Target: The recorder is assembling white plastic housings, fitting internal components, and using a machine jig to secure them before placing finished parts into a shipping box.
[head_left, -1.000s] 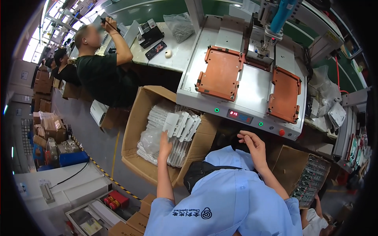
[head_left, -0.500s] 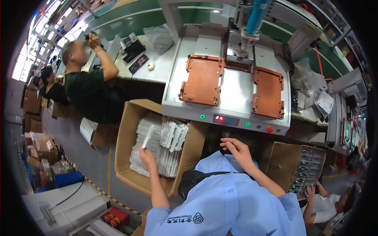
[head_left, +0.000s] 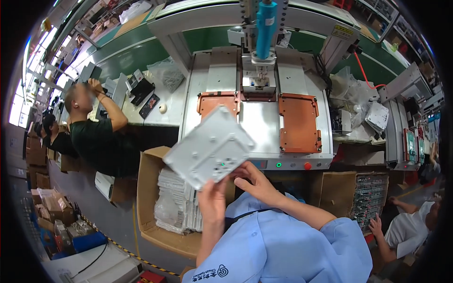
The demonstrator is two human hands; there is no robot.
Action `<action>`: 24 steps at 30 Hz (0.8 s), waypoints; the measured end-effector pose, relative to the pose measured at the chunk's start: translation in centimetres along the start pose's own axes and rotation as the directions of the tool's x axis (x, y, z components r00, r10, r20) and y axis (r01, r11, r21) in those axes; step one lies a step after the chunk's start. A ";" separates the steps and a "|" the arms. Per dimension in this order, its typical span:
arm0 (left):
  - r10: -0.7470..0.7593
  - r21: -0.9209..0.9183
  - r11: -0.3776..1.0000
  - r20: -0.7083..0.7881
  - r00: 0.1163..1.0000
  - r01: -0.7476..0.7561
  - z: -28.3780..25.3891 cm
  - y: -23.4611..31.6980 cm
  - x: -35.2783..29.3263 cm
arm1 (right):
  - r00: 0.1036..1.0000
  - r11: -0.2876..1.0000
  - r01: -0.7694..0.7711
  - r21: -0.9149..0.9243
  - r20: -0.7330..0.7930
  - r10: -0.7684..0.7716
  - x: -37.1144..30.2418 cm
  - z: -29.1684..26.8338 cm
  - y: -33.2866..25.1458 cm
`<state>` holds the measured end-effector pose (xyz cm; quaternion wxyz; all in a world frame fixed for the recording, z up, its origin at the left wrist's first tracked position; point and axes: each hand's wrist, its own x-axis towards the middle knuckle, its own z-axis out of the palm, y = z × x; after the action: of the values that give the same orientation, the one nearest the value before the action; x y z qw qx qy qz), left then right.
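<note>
At the machine bed's (head_left: 261, 129) front-left corner, I found left fingers (head_left: 208, 190) closed on the white panel (head_left: 207, 147), right fingers (head_left: 250, 170) half-curled, hold unclear, and judged two-edge support steadiest.

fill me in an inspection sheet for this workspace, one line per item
Surface: silver machine bed bears two orange fixtures; the left one is partly hidden.
Job's things: white panel held tilted in front of the bed; open carton below holds stacked white pieces.
Clutter: plastic bag and phone-like device on the side table.
Grip: left grip holds the panel's lower corner; right grip close beside, contact unclear.
Cables: red hose hangs at right.
Surroundings: dark-shirted co-worker left; white-shirted person right.
</note>
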<state>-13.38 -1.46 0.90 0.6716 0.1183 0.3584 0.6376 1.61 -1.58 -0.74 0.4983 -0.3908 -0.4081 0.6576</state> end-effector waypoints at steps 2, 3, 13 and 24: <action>-0.202 -0.036 0.979 0.008 0.979 0.202 1.0 -2.4 0.2 | 0.986 0.987 0.034 0.156 -0.164 -0.008 0.3 -0.3 -1.0; -0.283 -0.036 0.958 0.019 0.959 0.283 1.5 -3.4 0.4 | 0.967 0.991 -0.039 0.124 -0.247 0.069 0.5 -0.9 -2.0; -0.398 0.178 0.911 0.148 0.905 0.372 2.7 -5.3 4.2 | 0.968 0.991 -0.123 0.050 -0.216 0.131 1.3 -10.8 -4.0; -0.318 0.666 0.729 0.126 0.940 0.157 6.2 -4.1 7.0 | 0.995 0.947 -0.079 -0.312 -0.075 0.058 1.0 -11.8 -8.6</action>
<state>-6.75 6.33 0.48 0.7026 0.3687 0.4875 0.3644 15.12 2.55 2.83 0.4196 -0.5004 -0.4773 0.5880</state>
